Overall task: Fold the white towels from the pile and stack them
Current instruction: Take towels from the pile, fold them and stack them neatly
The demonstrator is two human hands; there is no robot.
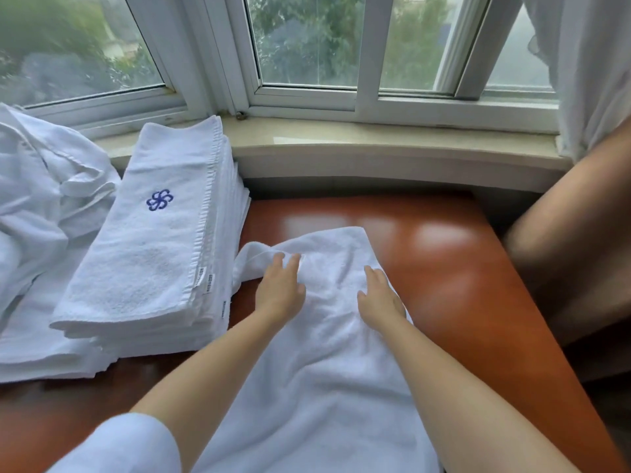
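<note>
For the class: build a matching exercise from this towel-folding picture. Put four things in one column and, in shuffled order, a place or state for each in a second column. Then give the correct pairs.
Column A
1. folded stack
2. towel under the hands
3. unfolded pile
4. curtain

Column B
a. hanging at the window's right end
b. crumpled at the far left
c. spread flat on the brown table, left hand and right hand resting on it
d. neat, blue emblem on top

Pairs: 1-d, 2-c, 3-b, 4-a
</note>
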